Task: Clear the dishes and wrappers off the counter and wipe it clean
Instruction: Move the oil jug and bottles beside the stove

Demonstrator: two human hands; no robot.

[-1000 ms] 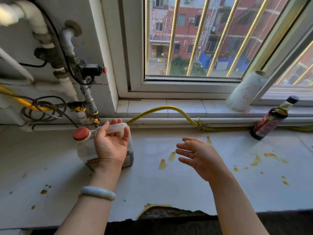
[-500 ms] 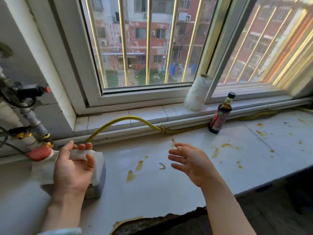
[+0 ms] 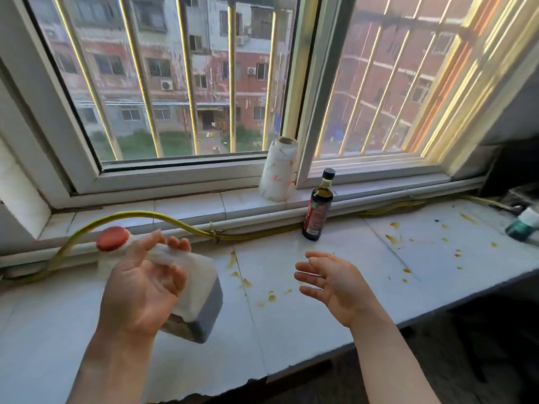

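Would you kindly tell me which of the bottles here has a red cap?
The translucent jug held in the left hand; the upright dark bottle by the sill has a black cap.

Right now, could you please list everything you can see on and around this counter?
counter: one, white, below the windowsill.
jug: one, whitish with red cap, tilted above the counter's left.
sauce bottle: one, dark with black cap, upright at the counter's back.
roll: one, white, upright on the windowsill.
hose: one, yellow, along the counter's back edge.
teal bottle: one, teal and white, far right edge.
stains: many, orange-yellow, scattered over the counter's middle and right.
left hand: one, gripping the jug's handle.
right hand: one, open, hovering over the counter.
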